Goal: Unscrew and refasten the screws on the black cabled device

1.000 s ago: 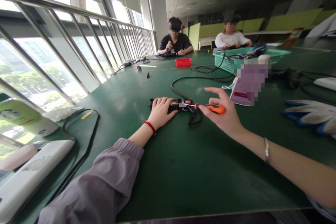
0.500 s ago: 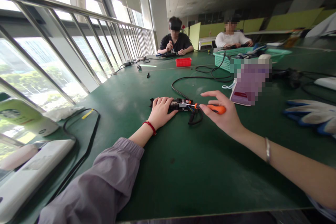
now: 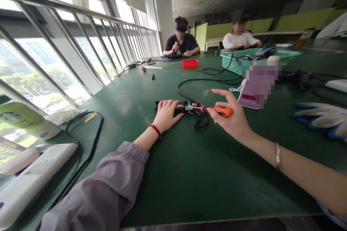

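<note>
Near the middle of the green table lies a dark corded device (image 3: 187, 107), its inner parts and small wires exposed at the right end. My left hand (image 3: 167, 113) is wrapped over its left part and hides much of it. My right hand (image 3: 230, 115) grips an orange and black screwdriver (image 3: 223, 112) by the handle, with the index finger raised off it. The screwdriver's shaft points left, its tip at the exposed end of the device; the exact contact point is too small to make out. A black cord (image 3: 184, 86) runs from behind the device.
A phone (image 3: 251, 94) leans against a teal basket (image 3: 230, 63) at right, near blue and white gloves (image 3: 320, 115). A red tray (image 3: 189, 64) sits farther back. On the left are a bottle (image 3: 29, 119) and a white box (image 3: 35, 180). Two people sit across.
The fingers of my right hand have shifted on the screwdriver handle, the index finger lifting slightly higher. My left hand and the device have stayed in place.
</note>
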`<state>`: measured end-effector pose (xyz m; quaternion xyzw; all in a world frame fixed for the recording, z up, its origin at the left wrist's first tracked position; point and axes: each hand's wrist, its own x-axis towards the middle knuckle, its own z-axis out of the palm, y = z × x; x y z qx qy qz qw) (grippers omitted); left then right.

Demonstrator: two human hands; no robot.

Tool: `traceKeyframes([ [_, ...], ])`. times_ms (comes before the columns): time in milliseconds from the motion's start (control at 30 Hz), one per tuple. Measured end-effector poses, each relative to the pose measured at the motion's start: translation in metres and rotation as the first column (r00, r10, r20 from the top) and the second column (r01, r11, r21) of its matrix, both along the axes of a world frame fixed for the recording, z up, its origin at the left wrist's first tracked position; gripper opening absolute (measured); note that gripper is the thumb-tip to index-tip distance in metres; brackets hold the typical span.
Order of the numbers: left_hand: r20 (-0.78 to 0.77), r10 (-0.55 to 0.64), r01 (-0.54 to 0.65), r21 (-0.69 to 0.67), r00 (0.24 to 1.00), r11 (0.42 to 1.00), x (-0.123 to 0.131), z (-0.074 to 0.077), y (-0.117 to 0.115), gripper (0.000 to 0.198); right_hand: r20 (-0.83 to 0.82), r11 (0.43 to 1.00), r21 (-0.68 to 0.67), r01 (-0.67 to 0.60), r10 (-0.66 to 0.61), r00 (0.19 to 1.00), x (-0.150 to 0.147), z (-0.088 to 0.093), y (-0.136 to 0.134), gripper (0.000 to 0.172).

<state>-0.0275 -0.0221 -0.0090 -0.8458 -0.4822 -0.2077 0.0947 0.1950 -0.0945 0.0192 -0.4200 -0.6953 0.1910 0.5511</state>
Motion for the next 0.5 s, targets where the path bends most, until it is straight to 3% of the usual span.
traceKeyframes([
  [100, 0.002, 0.001, -0.001, 0.000, 1.000, 1.000, -0.0001, 0.0000, -0.0002, 0.043, 0.002, 0.991, 0.131, 0.014, -0.015, 1.000, 0.0011, -0.0025, 0.0035, 0.065],
  [167, 0.005, -0.001, 0.001, 0.000, 1.000, 1.000, -0.0003, -0.0001, -0.0002, 0.043, 0.016, 0.992, 0.125, 0.027, -0.029, 0.999, 0.0013, -0.0028, 0.0040, 0.065],
  [333, 0.003, -0.002, 0.002, -0.004, 1.000, 1.000, -0.0006, -0.0006, 0.0003, 0.043, 0.057, 0.998, -0.003, 0.058, -0.057, 0.997, -0.0001, 0.0008, -0.0017, 0.025],
  [500, 0.000, 0.000, 0.000, 0.001, 1.000, 1.000, -0.0007, -0.0010, 0.0008, 0.043, 0.030, 0.991, 0.115, 0.063, -0.067, 0.997, 0.0003, 0.0007, -0.0003, 0.023],
])
